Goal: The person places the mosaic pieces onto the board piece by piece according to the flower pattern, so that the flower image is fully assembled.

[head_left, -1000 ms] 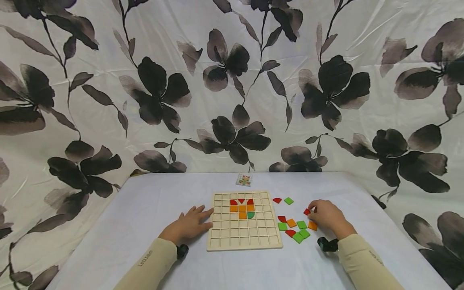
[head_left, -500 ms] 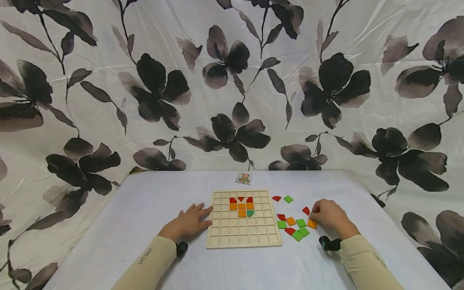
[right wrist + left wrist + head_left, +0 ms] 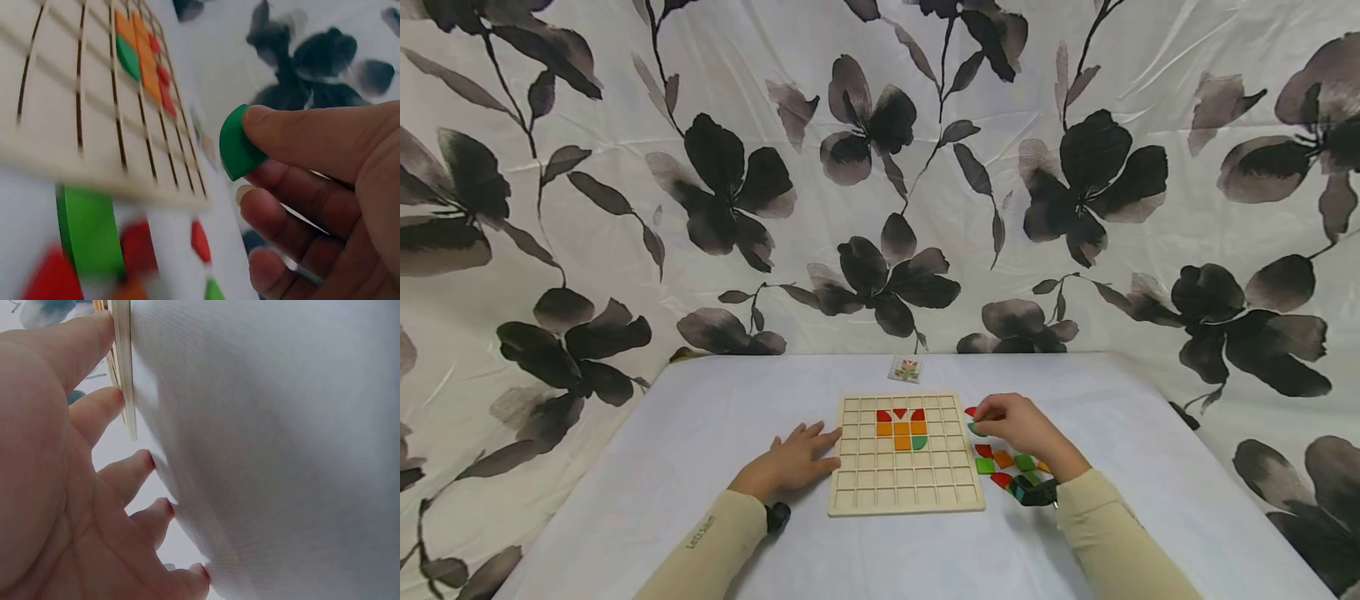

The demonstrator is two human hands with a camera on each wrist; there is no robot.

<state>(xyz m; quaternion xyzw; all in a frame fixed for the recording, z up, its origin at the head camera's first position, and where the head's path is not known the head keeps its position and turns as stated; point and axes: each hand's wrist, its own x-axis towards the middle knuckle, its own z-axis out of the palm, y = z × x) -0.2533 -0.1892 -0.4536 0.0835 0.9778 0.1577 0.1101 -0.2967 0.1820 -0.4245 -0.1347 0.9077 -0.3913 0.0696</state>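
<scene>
- Evidently the white table [image 3: 700, 442] gives us a flat base for the grid board [image 3: 906, 492], seated tiles [image 3: 901, 429] filling some cells.
- We judge the left hand [image 3: 790, 462], fingers outstretched, touches the board's edge to steady it.
- From us, the right hand [image 3: 1022, 425] and its wrist camera [image 3: 1036, 491] hide some loose tiles [image 3: 985, 466].
- We cannot read the card's [image 3: 906, 369] tiny pattern.
- Just right of the board, right thumb and finger pinch a green quarter-round tile [image 3: 234, 147], leaving its curve free; we barely see the finger behind.

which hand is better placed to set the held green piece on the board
Likely the right hand: it pinches the green piece near the board, while the left hand touches its left edge.
</scene>
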